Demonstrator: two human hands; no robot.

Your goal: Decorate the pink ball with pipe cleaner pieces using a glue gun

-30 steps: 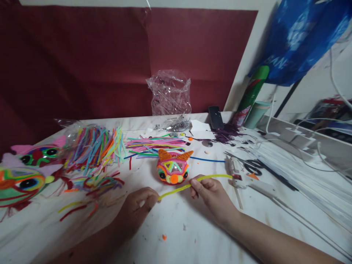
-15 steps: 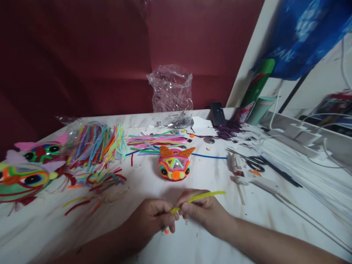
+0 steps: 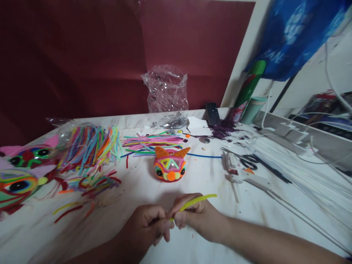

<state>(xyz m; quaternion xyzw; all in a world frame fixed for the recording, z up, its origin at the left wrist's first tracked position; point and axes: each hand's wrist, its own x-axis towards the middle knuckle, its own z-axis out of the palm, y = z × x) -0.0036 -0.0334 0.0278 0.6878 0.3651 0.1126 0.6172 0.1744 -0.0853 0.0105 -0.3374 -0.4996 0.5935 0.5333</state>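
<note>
A yellow pipe cleaner [image 3: 198, 200] runs between my two hands at the front of the table. My left hand [image 3: 150, 225] is closed, pinching its lower end between thumb and fingers. Beside it, touching, my right hand [image 3: 194, 212] pinches the same strip near that end, and the free length sticks out to the right. Just beyond my hands sits a small round animal head [image 3: 169, 165] covered in coloured pipe cleaners, with orange ears, black eyes and an orange nose. The tip inside my left fingers is hidden.
Bundled pipe cleaners [image 3: 90, 148] and two bigger decorated heads [image 3: 19, 187] lie at left. More loose pipe cleaners [image 3: 154, 141] are behind the small head. To the right lie a glue gun [image 3: 233, 168] with its cable, black-handled scissors [image 3: 249, 161] and clear sticks [image 3: 297, 179].
The view has swung slightly right, so things appear shifted left. Both hands stay on the yellow pipe cleaner, and less of it shows between them.
</note>
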